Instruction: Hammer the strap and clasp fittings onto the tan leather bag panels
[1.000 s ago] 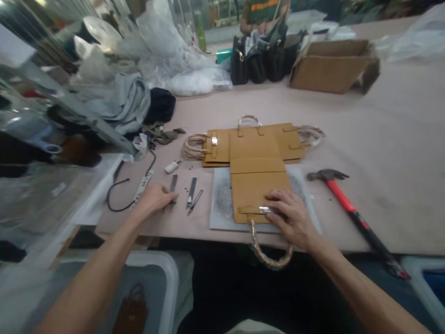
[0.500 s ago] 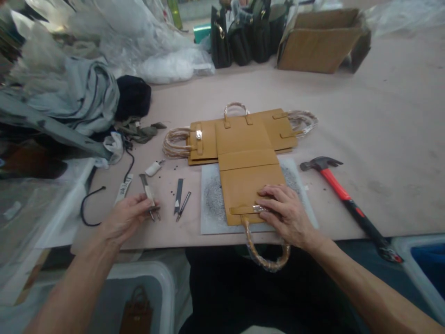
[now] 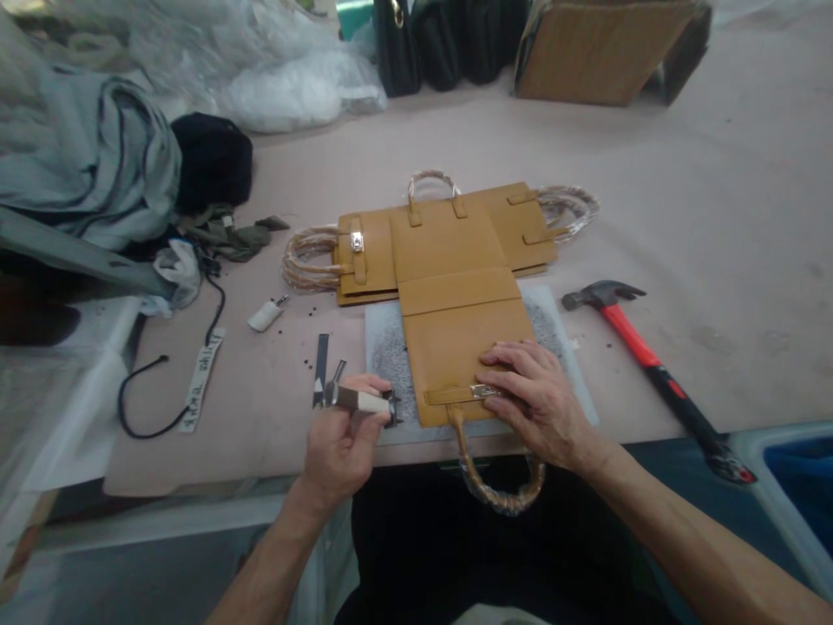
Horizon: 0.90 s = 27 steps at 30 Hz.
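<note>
A plastic-wrapped handle (image 3: 504, 499) loops over the near edge of the table (image 3: 735, 243); it belongs to the tan bag piece (image 3: 465, 343), which lies across a speckled pale board (image 3: 386, 343) at the near middle; the left hand (image 3: 342, 447) grasps a metal tool (image 3: 357, 399), its pronged end pointing right, just left of the bag piece; the right hand (image 3: 537, 399) clenches nothing and rests palm down, fingers spread, on the bag piece's near right corner, beside a shiny clasp (image 3: 482, 391).

Just beyond the left hand lies a flat dark strip (image 3: 321, 365); farther left are a black cord (image 3: 123, 391) with a white tag (image 3: 203, 378) and a small white object (image 3: 265, 316); to the right lies a hammer (image 3: 686, 412), its head toward the far side.

The bag piece's far part overlaps a stack of tan pieces (image 3: 370, 269); at the far side stand black bags (image 3: 437, 48) and, right of them, a cardboard box (image 3: 605, 56).
</note>
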{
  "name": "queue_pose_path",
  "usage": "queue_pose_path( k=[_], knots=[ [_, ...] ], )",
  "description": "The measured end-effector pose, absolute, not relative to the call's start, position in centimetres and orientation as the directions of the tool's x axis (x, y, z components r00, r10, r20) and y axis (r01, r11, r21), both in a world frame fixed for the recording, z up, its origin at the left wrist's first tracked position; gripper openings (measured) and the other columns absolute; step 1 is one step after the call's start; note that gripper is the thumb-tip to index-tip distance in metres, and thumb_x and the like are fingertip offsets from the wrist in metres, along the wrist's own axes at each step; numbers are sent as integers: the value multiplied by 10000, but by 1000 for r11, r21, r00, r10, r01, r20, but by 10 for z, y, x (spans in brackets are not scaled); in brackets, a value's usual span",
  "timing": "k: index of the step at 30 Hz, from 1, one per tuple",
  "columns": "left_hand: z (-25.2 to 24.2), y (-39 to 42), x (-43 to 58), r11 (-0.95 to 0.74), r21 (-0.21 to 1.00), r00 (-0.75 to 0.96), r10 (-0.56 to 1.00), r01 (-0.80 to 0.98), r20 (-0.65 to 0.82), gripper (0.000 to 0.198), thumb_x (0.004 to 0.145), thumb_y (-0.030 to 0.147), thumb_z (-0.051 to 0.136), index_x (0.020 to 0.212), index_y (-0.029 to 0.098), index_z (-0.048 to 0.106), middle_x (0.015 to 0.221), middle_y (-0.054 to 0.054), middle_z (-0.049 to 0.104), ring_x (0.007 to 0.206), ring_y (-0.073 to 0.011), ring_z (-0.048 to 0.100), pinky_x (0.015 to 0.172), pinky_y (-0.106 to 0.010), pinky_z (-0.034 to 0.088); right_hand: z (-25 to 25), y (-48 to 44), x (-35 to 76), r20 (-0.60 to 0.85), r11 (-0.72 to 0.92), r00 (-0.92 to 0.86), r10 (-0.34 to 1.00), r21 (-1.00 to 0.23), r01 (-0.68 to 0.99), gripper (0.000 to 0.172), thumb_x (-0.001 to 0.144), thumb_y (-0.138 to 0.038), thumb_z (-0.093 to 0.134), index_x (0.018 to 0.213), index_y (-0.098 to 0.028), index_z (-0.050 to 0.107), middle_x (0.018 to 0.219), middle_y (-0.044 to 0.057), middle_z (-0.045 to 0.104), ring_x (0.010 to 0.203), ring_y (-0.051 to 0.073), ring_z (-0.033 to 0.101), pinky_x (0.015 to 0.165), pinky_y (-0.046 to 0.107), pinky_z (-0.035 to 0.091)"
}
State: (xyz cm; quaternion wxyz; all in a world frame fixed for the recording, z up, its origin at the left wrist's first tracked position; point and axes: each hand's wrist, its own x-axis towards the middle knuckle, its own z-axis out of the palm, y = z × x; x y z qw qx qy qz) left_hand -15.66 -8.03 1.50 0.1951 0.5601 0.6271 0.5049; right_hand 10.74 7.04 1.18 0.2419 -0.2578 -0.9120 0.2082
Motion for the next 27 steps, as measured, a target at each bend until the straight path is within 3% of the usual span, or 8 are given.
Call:
queue_pose_path(
  k=[9, 18, 27],
  knots=[
    [15, -75, -158, -253, 809, -165, 905, 531, 391, 218, 882, 70, 663, 1066, 187, 645, 1091, -80, 707, 1057, -208, 686, 959, -391, 585, 14, 71, 107, 328, 770, -747, 578, -523, 366, 200, 969, -341, 621, 1105, -234, 720, 1237, 95, 678, 1215, 297, 573, 1076, 520, 395],
    [8, -87, -150, -180, 896, -263, 916, 406, 303, 285, 927, 47, 609, 1171, 185, 661, 1217, -101, 715, 1097, -235, 726, 997, -442, 602, 12, 71, 108, 332, 779, -757, 564, -517, 354, 187, 969, -291, 622, 1133, -224, 684, 1255, 101, 664, 1249, 301, 556, 1099, 537, 364],
    [13, -58, -131, -245, 920, -254, 911, 305, 326, 282, 928, 52, 631, 1180, 172, 671, 1214, -103, 719, 1092, -243, 729, 996, -456, 602, 14, 71, 108, 319, 761, -750, 580, -540, 359, 179, 963, -267, 628, 1124, -215, 686, 1255, 103, 670, 1276, 306, 540, 1123, 551, 345]
  ],
)
